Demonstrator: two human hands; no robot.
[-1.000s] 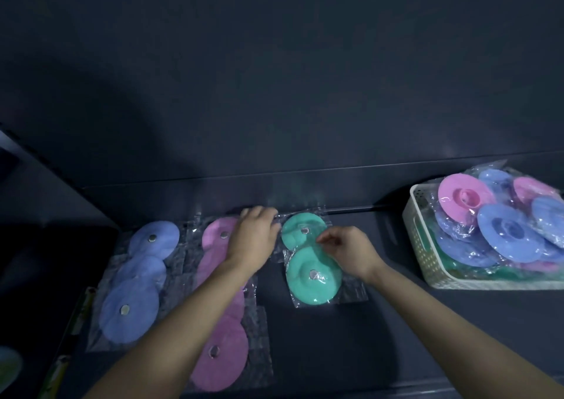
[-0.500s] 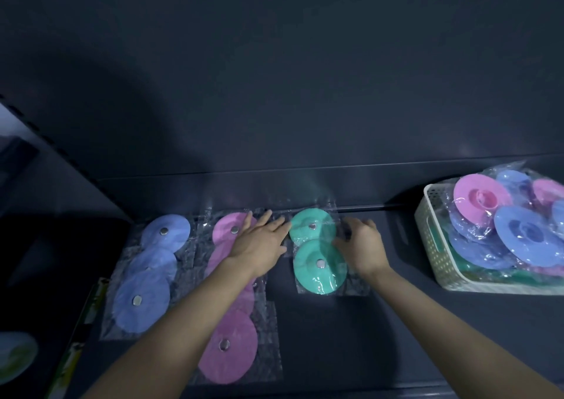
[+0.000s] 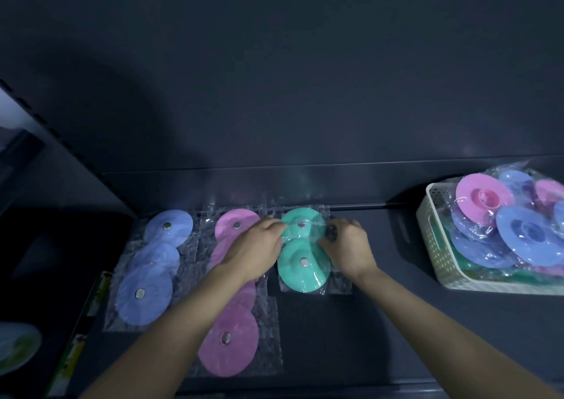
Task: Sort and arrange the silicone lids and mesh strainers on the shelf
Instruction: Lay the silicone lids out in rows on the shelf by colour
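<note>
The rear green lid (image 3: 302,224) lies on the shelf (image 3: 381,307) between my two grips — left hand (image 3: 256,246) at its left edge, right hand (image 3: 348,246) at its right, each pinching its clear wrapper (image 3: 324,213). A second green lid (image 3: 303,266) overlaps its near side.

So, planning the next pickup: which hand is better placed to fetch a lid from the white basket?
Likely right: the right hand sits nearer the basket; the left hand is over the pink lids.
</note>
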